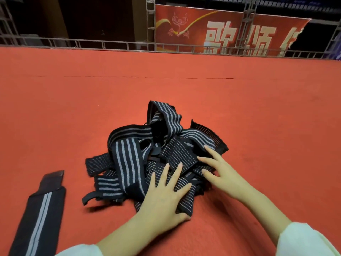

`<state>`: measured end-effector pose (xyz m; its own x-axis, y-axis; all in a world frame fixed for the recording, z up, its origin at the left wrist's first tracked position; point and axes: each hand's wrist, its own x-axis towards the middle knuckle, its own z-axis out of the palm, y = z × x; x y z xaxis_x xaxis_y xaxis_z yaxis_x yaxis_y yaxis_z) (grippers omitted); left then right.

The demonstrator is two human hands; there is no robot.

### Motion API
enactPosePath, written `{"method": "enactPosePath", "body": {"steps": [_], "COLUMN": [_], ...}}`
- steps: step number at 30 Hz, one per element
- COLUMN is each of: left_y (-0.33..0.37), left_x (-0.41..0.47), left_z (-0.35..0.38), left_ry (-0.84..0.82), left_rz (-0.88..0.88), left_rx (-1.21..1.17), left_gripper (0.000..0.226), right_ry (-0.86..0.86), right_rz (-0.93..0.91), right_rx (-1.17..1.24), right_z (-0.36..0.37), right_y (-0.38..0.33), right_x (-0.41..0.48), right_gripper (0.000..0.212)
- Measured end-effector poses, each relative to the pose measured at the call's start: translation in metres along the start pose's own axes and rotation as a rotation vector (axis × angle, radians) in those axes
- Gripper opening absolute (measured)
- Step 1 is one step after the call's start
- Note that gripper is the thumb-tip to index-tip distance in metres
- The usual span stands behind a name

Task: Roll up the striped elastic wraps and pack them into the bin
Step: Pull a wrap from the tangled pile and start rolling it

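Right now the pile of striped wraps [140, 154] sits tangled on the red carpet [239, 98] just in front of you, black bands with pale stripes crossing over one another; how many are in the heap cannot be counted. Your left hand [164, 198] lies flat on the near edge of the pile, fingers straight and spread, thumb down by the carpet, gripping nothing. Your right hand [221, 172] rests on the pile's right side, its fingers also spread and laid on the fabric, not curled round any band. One more wrap [42, 209] lies stretched out flat, well apart at your lower left. Two pale sleeves [304, 241] show at your wrists. Beyond the carpet stand a metal railing [92, 42] and one red banner [199, 24].
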<state>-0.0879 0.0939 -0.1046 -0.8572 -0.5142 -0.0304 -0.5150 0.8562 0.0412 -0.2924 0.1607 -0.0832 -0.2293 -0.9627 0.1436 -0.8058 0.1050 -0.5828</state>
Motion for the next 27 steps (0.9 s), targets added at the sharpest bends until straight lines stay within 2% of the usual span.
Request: {"method": "enactPosePath", "body": {"steps": [3, 6, 8, 10, 12, 15, 17, 19, 23, 27], "left_y": [-0.005, -0.022, -0.036, -0.05, -0.065, -0.09, -0.103, -0.114, -0.142, -0.165], "left_x": [-0.002, -0.006, -0.012, -0.017, -0.019, -0.009, 0.002, 0.016, 0.039, 0.045], "left_z": [0.001, 0.005, 0.007, 0.003, -0.008, -0.029, -0.04, -0.049, -0.064, -0.056], "left_ry": [0.037, 0.191, 0.251, 0.292, 0.35, 0.412, 0.447, 0.507, 0.605, 0.573], "left_rz": [0.013, 0.152, 0.173, 0.189, 0.2, 0.139, 0.107, 0.046, -0.115, -0.18], "left_rx": [0.025, 0.069, 0.074, 0.043, -0.017, -0.122, -0.154, -0.206, -0.28, -0.301], "left_gripper": [0.073, 0.076, 0.082, 0.088, 0.08, 0.084, 0.077, 0.071, 0.066, 0.066], "right_ry": [0.002, 0.004, 0.003, -0.024, -0.067, -0.093, -0.079, -0.037, 0.047, 0.041], "right_rz": [-0.05, -0.114, -0.145, -0.166, -0.183, -0.226, -0.229, -0.221, -0.226, -0.201], "right_rx": [0.027, 0.017, -0.001, -0.006, -0.02, -0.198, -0.349, -0.443, -0.501, -0.452], "right_z": [0.001, 0.001, 0.002, 0.006, 0.011, 0.019, 0.022, 0.022, 0.018, 0.026], "right_y": [-0.002, -0.008, -0.012, -0.016, -0.02, -0.021, -0.022, -0.024, -0.025, -0.02], "right_x": [-0.004, -0.006, -0.005, -0.003, 0.0, 0.01, 0.018, 0.026, 0.038, 0.041], "right_gripper": [0.048, 0.053, 0.051, 0.051, 0.054, 0.077, 0.094, 0.103, 0.097, 0.089]}}
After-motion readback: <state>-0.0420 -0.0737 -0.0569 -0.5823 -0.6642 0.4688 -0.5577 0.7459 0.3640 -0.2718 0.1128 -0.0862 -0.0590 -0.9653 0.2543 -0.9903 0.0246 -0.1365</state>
